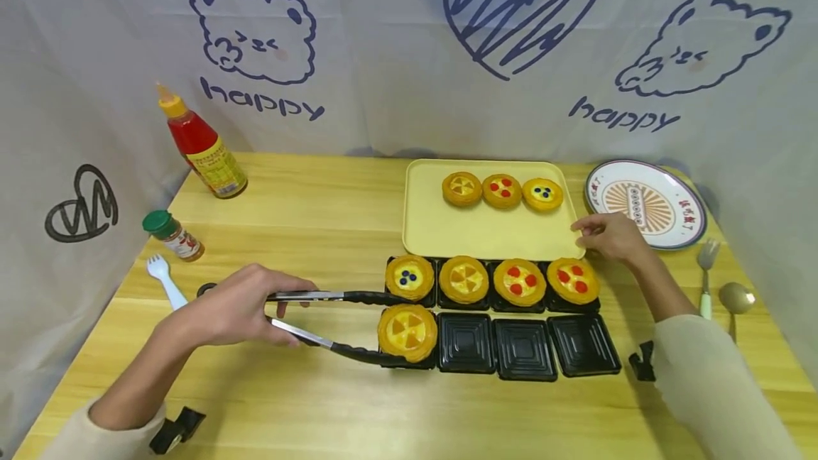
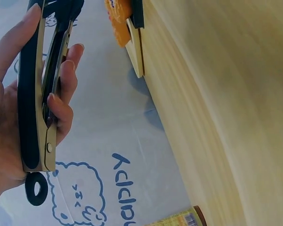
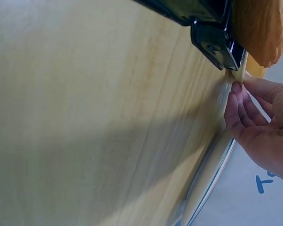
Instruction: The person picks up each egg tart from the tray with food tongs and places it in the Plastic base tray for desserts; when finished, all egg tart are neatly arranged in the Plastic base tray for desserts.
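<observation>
My left hand (image 1: 233, 307) grips a pair of black-and-steel tongs (image 1: 377, 297) by the handle end, thumb on one arm and fingers along the other in the left wrist view. The spread tong tips lie on either side of a tart with orange wedges (image 1: 407, 333), which sits in the front-left cup of a black compartment tray (image 1: 466, 343). Behind it, the back row carries a blueberry-topped tart (image 1: 409, 277), another orange-wedge tart (image 1: 464, 280) and two red-topped tarts (image 1: 520, 282). My right hand (image 1: 612, 236) pinches the right edge of a pale yellow tray (image 1: 473, 233) between thumb and fingers.
Three tarts (image 1: 501, 192) stand on the yellow tray. A patterned plate (image 1: 693, 233), a fork (image 1: 706, 275) and a spoon (image 1: 736, 298) are at the right. At the left are a red sauce bottle (image 1: 207, 151), a green-capped jar (image 1: 175, 236) and a pale blue fork (image 1: 167, 282).
</observation>
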A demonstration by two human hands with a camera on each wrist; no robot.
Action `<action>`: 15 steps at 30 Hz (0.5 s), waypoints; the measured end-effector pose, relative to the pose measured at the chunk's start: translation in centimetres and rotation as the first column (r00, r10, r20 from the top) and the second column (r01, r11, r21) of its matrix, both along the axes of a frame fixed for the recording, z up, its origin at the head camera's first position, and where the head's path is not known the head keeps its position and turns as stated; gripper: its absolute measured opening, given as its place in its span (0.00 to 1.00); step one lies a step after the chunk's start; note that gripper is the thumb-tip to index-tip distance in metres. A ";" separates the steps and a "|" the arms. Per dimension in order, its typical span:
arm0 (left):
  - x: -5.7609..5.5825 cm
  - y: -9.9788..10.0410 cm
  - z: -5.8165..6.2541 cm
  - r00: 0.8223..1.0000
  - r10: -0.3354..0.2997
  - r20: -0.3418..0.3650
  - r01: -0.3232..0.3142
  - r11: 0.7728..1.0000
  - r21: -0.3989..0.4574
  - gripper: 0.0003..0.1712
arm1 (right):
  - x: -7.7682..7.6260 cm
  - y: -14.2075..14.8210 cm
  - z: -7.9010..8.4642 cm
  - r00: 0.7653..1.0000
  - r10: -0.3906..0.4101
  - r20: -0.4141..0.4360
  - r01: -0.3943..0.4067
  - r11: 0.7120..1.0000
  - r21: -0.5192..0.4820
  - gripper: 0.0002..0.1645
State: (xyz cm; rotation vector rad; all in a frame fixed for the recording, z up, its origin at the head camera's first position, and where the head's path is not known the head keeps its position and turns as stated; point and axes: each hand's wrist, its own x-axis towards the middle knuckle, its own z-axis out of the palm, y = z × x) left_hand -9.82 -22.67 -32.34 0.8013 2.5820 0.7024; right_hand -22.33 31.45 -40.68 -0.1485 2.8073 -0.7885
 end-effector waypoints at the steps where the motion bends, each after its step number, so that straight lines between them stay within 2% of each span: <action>1: 0.1 0.0 -0.2 1.000 0.006 0.006 -0.006 1.000 0.000 0.36 | 0.1 0.0 -0.1 1.000 0.003 0.000 -0.003 1.000 0.003 0.19; 4: 0.2 0.0 -0.5 0.999 0.026 0.036 -0.027 0.999 0.024 0.36 | 0.3 0.1 -0.2 1.000 -0.001 0.001 0.001 1.000 0.003 0.19; 9: -0.3 -0.1 -0.6 0.995 0.054 0.086 -0.060 0.995 0.075 0.35 | 0.3 0.1 -0.5 1.000 -0.012 0.027 0.012 1.000 0.009 0.19; 15: -0.3 -0.2 -0.7 0.997 0.035 0.075 -0.040 0.997 0.072 0.34 | -0.1 -0.1 -0.3 0.999 -0.021 0.033 0.020 1.000 0.014 0.19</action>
